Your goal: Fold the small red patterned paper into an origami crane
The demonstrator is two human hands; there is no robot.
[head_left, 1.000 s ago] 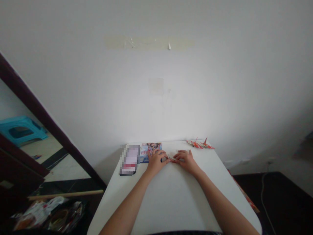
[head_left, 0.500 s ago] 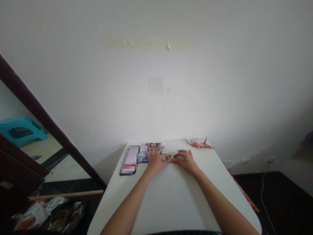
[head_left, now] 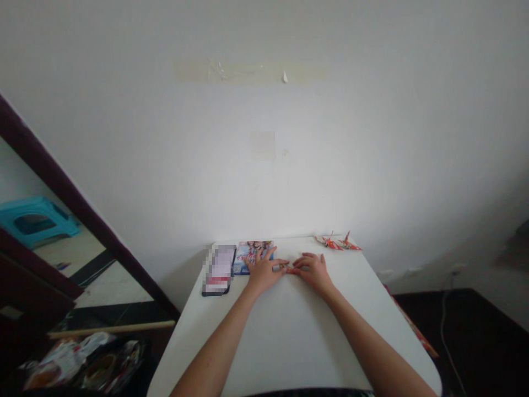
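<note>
A small piece of folded paper (head_left: 291,271), reddish with white, lies low over the table between my two hands and is largely covered by fingers. My left hand (head_left: 262,272) pinches its left end with thumb and forefinger, while the other fingers spread over a colourful blue booklet (head_left: 242,263). At the paper's right end, my right hand (head_left: 313,270) grips it between thumb and fingertips. Two red-and-white origami cranes (head_left: 341,243) rest at the back right, apart from both hands.
The white table (head_left: 289,342) stands against the wall. On its left side lies a phone (head_left: 219,270), its screen blurred out. Left of the table, a bag of mixed items (head_left: 95,364) sits low, and a blue plastic stool (head_left: 39,220) appears beyond the dark frame.
My right fingers have drawn slightly closer together and lower on the paper. My left hand has stayed almost still.
</note>
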